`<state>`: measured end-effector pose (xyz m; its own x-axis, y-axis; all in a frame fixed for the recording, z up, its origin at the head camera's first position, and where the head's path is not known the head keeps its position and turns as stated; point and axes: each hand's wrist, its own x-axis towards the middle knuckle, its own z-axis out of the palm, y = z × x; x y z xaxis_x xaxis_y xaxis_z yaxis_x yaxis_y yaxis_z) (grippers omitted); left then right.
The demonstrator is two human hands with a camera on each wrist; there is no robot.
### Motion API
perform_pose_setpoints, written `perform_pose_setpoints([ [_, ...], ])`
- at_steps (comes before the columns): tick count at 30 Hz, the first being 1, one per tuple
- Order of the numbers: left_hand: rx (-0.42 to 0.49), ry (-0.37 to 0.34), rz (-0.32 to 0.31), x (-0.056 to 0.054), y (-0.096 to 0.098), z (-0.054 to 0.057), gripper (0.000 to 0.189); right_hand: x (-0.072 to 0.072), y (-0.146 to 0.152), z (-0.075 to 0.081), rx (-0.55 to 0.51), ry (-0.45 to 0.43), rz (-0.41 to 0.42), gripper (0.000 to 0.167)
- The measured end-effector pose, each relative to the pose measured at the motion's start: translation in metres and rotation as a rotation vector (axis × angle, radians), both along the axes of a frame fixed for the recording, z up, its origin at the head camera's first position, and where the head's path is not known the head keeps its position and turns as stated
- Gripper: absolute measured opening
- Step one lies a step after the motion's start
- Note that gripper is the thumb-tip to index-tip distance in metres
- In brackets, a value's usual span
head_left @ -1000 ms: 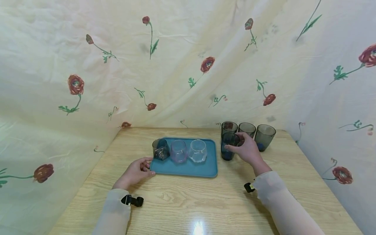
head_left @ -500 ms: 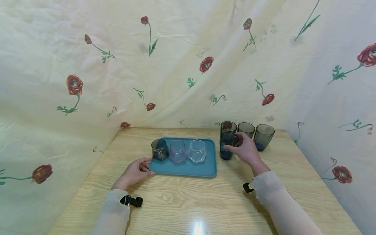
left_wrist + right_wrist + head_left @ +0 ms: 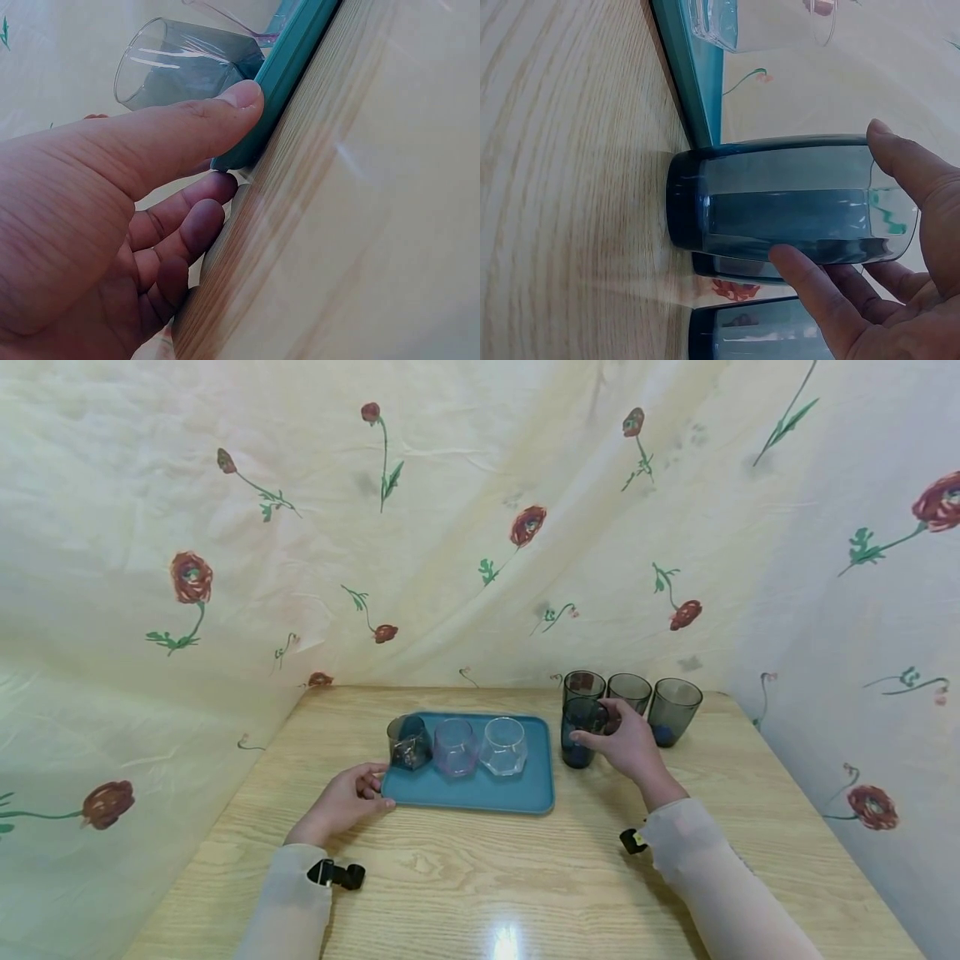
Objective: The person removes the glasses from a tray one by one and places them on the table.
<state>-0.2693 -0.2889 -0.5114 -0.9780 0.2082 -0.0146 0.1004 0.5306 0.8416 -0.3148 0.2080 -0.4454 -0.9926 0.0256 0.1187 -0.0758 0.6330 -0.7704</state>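
Observation:
My right hand [image 3: 628,742] grips a tall dark tinted drinking glass [image 3: 576,748] near its rim, thumb on one side and fingers on the other. The glass stands upright on the table, close to the right end of a blue tray [image 3: 468,795]. In the right wrist view the drinking glass [image 3: 780,199] fills the middle. My left hand [image 3: 350,799] holds the tray's left front corner, thumb [image 3: 241,96] against the rim and fingers bent by the edge. On the tray sit a short dark glass [image 3: 410,743], a pinkish glass [image 3: 456,749] and a clear glass [image 3: 505,747] in a row.
Behind my right hand stand three more tall tinted glasses: one at the left [image 3: 584,685], a middle glass [image 3: 630,687] and a right-hand glass [image 3: 675,712]. The wooden table [image 3: 420,893] ends at a flower-patterned cloth [image 3: 450,527] that hangs behind and at both sides.
The head view has shifted very slightly. Both hands keep their holds, and the tray and glasses stay in place.

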Motion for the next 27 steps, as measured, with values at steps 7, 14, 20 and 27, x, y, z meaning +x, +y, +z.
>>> perform_pose_setpoints([
  [7,-0.003,0.000,0.002,0.001,0.000,0.000,0.067,0.000,0.000,-0.001,0.003,0.014,0.002,0.101],
  [14,0.004,-0.003,0.002,0.000,0.000,0.001,0.067,0.001,0.000,0.002,0.019,0.015,0.007,0.102],
  [20,0.000,0.003,0.004,0.000,0.000,0.001,0.067,0.001,-0.001,0.005,0.054,0.044,0.012,0.106],
  [27,-0.004,0.001,0.007,0.000,0.000,0.000,0.067,0.005,-0.003,0.013,0.028,0.097,0.031,0.105],
])
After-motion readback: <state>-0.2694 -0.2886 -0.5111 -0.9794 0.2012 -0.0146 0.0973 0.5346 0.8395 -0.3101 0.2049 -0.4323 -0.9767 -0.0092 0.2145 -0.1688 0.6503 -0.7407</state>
